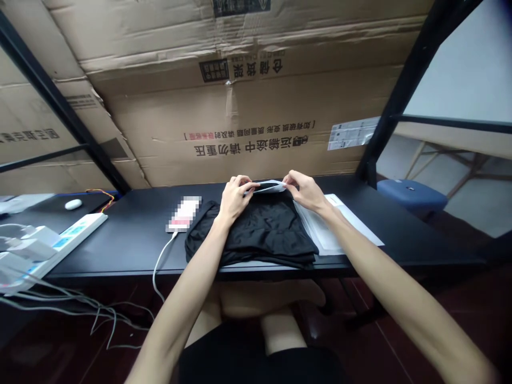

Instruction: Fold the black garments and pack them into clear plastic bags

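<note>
A folded black garment lies on the black table in front of me. Its far end sits in the mouth of a clear plastic bag. My left hand pinches the bag's left edge at the garment's far end, fingers closed. My right hand pinches the bag's right edge, fingers closed too. Both hands rest over the far part of the garment.
Flat clear bags lie right of the garment. A phone with a white cable sits to its left. A white power strip and plugs occupy the left. Cardboard boxes stand behind; a blue stool is right.
</note>
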A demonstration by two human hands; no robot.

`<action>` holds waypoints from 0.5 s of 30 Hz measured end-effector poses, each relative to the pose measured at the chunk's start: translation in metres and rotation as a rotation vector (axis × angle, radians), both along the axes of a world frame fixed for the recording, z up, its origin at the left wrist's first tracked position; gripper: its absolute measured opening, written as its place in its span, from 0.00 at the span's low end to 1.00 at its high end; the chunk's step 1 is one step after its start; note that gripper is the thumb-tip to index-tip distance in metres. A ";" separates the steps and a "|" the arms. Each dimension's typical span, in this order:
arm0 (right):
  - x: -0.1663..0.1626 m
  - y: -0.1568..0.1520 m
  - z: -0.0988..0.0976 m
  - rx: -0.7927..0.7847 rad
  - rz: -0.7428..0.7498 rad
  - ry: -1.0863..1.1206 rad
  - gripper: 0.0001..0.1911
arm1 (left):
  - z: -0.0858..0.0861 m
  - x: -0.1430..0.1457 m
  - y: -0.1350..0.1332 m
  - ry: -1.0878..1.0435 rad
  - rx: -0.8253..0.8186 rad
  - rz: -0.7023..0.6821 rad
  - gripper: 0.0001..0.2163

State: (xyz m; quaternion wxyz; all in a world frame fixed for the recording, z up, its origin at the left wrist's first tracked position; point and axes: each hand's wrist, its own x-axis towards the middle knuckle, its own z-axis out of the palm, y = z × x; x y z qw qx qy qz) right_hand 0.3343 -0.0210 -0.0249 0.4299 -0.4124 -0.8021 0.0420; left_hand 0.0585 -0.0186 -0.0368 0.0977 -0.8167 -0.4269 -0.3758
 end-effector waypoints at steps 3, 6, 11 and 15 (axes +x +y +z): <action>-0.001 -0.002 0.000 -0.008 0.009 -0.014 0.06 | 0.000 -0.001 0.000 0.031 -0.010 -0.001 0.15; -0.005 -0.004 0.001 -0.003 0.044 0.006 0.05 | -0.001 0.000 0.000 0.088 -0.011 -0.018 0.21; -0.016 -0.013 0.003 0.010 0.072 -0.015 0.04 | -0.002 0.007 -0.002 0.157 -0.027 0.032 0.23; -0.025 -0.017 0.002 0.074 0.150 -0.041 0.03 | 0.000 0.011 -0.004 0.174 -0.018 0.062 0.18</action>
